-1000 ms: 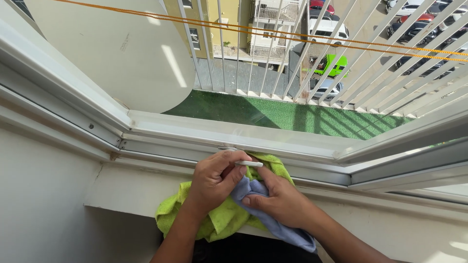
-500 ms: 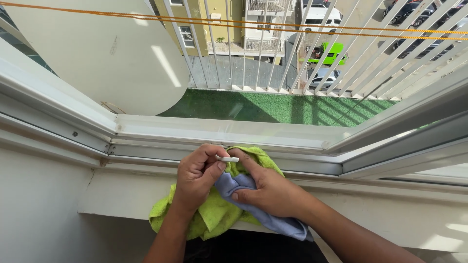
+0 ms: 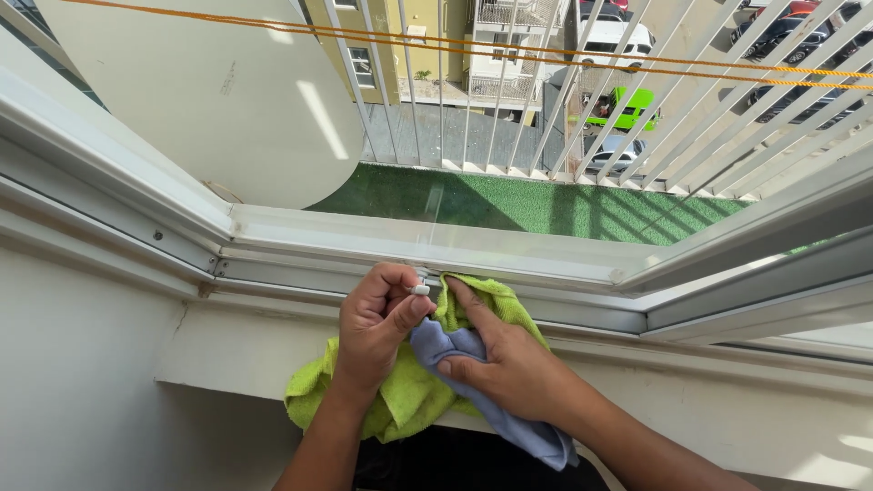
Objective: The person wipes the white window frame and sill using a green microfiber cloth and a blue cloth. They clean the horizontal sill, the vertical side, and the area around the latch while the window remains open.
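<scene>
Lime-green cloth [image 3: 400, 400] lies bunched on the sill [image 3: 227, 364] at 6 o'clock, below the window track [image 3: 509, 273]. Over it sits 1 lavender cloth [image 3: 473, 364], trailing toward 5 o'clock. The left hand [image 3: 377, 323] is clenched, pinching 1 small white piece [image 3: 421, 290] between thumb and forefinger, right at the track. The right hand [image 3: 509, 359] lies flat, pressing the lavender cloth down, forefinger stretched toward the white piece at 12 o'clock. To do this well, I judge the pinch should stay firm and low, with the cloths kept underneath to catch the piece if it slips. Count: 2 hands, 2 cloths, 1 white piece, 2 orange lines [image 3: 546, 55] strung across the railing [image 3: 509, 100].
</scene>
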